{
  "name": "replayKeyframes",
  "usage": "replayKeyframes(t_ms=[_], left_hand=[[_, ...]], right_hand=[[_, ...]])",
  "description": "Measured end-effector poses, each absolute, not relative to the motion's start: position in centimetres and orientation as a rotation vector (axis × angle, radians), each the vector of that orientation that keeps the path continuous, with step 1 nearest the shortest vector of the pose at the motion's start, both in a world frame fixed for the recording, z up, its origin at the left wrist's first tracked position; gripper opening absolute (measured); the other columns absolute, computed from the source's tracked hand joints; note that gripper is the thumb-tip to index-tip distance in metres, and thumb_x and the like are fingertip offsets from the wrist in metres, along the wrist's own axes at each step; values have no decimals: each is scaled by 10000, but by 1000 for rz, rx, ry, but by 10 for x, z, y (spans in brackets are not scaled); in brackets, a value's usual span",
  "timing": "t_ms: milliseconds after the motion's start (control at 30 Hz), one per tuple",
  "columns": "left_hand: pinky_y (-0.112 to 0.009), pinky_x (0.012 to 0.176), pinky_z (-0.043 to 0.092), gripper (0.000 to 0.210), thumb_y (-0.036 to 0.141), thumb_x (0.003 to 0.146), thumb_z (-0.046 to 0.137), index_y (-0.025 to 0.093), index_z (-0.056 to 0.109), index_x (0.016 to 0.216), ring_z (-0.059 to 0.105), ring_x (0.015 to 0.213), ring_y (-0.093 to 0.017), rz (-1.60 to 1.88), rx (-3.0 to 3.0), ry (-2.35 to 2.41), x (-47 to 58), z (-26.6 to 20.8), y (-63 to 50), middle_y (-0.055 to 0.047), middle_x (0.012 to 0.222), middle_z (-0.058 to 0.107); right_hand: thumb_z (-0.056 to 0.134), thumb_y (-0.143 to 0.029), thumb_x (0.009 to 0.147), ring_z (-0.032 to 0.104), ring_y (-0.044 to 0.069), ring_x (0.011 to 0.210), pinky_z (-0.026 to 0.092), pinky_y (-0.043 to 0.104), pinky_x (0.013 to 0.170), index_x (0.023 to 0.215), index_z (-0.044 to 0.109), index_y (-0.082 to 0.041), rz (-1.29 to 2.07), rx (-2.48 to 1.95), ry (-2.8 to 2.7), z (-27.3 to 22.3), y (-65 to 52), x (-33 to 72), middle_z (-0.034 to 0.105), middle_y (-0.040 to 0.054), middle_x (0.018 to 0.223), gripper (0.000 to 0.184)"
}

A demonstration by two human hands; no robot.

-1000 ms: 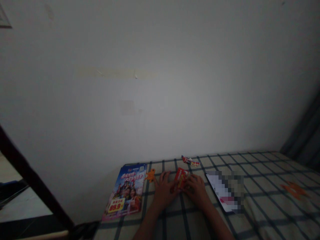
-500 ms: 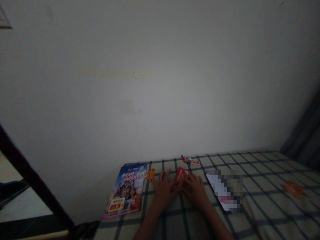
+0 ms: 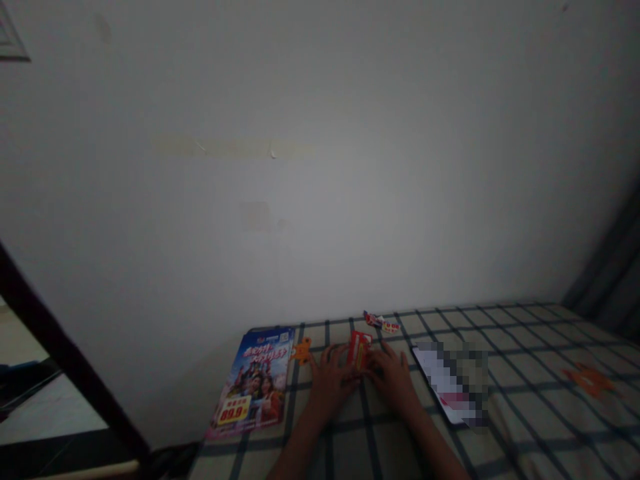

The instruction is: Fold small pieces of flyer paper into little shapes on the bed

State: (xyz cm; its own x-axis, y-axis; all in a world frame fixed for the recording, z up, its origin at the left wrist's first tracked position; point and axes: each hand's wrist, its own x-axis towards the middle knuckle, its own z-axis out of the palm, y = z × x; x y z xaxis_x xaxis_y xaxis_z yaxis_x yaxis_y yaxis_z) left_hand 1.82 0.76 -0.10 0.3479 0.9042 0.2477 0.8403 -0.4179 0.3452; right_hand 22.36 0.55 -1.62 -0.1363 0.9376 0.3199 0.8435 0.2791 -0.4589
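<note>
A small red printed paper with white and yellow marks lies low over the checked cloth, between my two hands. My left hand has its thumb and fingers closed on the paper's left and near edge. From the other side, my right hand pinches the right edge, its outer fingers bent and slightly apart. Both sets of fingertips cover the paper's lower part, so its near edge is hidden.
A blue and pink flyer lies to the left. Torn red paper scraps lie near the wall. A phone-like device, partly pixelated, rests at right on the checked cloth. A dark slanted bar crosses the lower left.
The red paper has turned more upright and looks narrower. My right hand has shifted slightly, and its fingers are more bent. The left fingers have drawn closer to the paper.
</note>
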Motion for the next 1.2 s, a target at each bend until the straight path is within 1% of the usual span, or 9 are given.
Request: replayKeyframes(t_ms=[200,300,400,467,600,700,833,967,1200], left_hand=[[-772,1132,33,215,522,903,628,514,727,1094,265,1446,-363,612,2406,1568,17,1,8,67,1564,416],[-777,1123,63,266,513,872,678,523,704,1137,274,1443,-362,637,2435,1576,17,-2,9,52,1559,425],[-780,1120,72,353,528,880,662,518,652,1233,304,1428,-361,684,2476,1624,19,-6,9,21,1545,450],[-797,1107,64,365,534,892,644,521,633,1257,313,1426,-369,696,2476,1641,20,-7,9,20,1535,473],[-837,1077,10,333,525,925,600,525,626,1256,311,1437,-364,663,2441,1555,20,-3,9,39,1454,574],[-835,1080,-33,336,512,939,582,495,626,1272,312,1440,-352,659,2434,1494,19,2,8,17,1419,608],[-824,1092,-7,367,512,923,609,504,611,1289,352,1413,-350,657,2465,1508,17,3,7,5,1371,632],[-808,1104,-1,404,561,873,659,539,609,1274,395,1366,-345,668,2514,1509,17,1,6,6,1335,621],[-815,1086,24,372,621,873,620,575,619,1242,402,1343,-357,647,2543,1530,17,-2,7,-17,1386,573]], right_hand=[[522,-207,898,292,313,1486,99,756,1136,1265,622,-363,227,-1593,-2058,-15,12,225,646,29,1349,412],[504,-187,908,289,311,1480,108,718,1155,1169,675,-374,231,-1624,-2093,-10,14,221,602,-8,1406,364],[530,-189,898,380,295,1409,186,641,1164,1088,709,-368,214,-1671,-2062,-5,14,217,581,-6,1416,316],[536,-186,889,417,284,1370,195,625,1163,1058,717,-360,219,-1674,-2040,-3,13,217,607,-1,1373,303],[514,-217,899,380,309,1397,125,692,1153,1026,716,-352,244,-1662,-2004,-3,13,219,649,-21,1312,274],[511,-266,909,355,333,1415,97,736,1136,1087,699,-347,256,-1666,-1962,-7,14,222,647,-19,1327,271],[522,-309,912,323,337,1436,93,755,1127,1143,681,-363,251,-1652,-1963,-11,14,223,632,-6,1353,286],[582,-342,894,331,341,1418,154,702,1137,1048,716,-355,173,-1694,-1940,-12,13,223,616,5,1363,205],[630,-310,864,413,330,1344,217,617,1133,964,734,-326,97,-1681,-1885,-17,15,226,657,10,1279,146]])
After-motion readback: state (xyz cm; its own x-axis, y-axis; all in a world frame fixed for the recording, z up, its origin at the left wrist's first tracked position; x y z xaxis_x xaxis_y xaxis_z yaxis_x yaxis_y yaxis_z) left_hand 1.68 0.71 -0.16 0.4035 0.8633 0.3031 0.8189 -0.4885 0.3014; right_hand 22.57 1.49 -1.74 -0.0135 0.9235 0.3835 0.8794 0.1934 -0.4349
